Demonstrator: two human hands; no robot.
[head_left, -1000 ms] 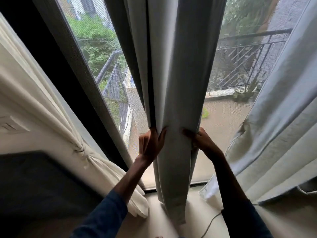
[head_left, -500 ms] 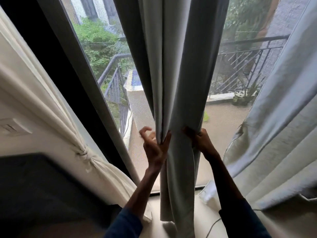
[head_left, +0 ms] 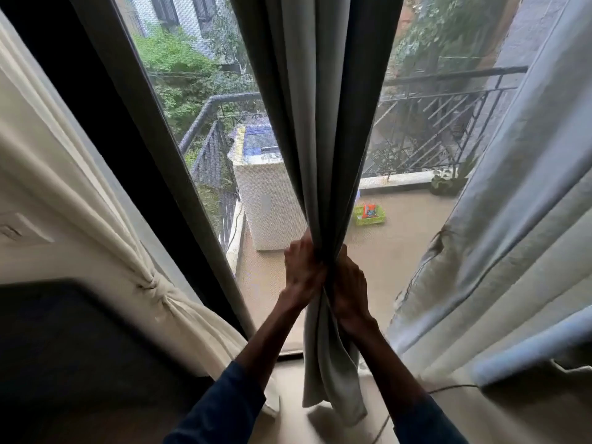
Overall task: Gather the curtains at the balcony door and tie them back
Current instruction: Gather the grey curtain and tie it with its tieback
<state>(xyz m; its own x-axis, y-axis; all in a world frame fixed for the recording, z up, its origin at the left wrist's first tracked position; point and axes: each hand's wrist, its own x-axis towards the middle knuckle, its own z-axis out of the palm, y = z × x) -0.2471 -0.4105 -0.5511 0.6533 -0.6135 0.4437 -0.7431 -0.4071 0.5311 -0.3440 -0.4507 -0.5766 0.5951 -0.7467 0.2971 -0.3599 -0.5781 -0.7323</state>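
- Grey woven cloth, middle curtain [head_left: 320, 129]: hangs from 12 o'clock down the centre of the view, pinched to a narrow waist just below centre; its loose tail [head_left: 333, 373] falls toward 6 o'clock onto the sill.
- Left hand [head_left: 302, 270]: closed round the waist of the bundle from the 9 o'clock side, fingers wrapped into the folds.
- Right hand [head_left: 347, 291]: closed on the same bundle from the 3 o'clock side, touching the left hand and set slightly lower. Both hands grip cloth only; whether either also holds a tie cannot be told, since the fingers hide that spot.
- Handling, as judged: the fabric looks soft, pliant and fairly light, yet thick enough to spring open in pleats if released. It should compress well but may slide through a slack grip, so the waist, where the folds are already stacked, is the place to keep hold.
- Cream curtain [head_left: 105, 219] at 9 o'clock: already knotted [head_left: 150, 283] back.
- Pale curtain [head_left: 512, 251] at 3 o'clock: drawn aside, with no tie visible.
- Balcony railing [head_left: 448, 100] shows through the glass behind.
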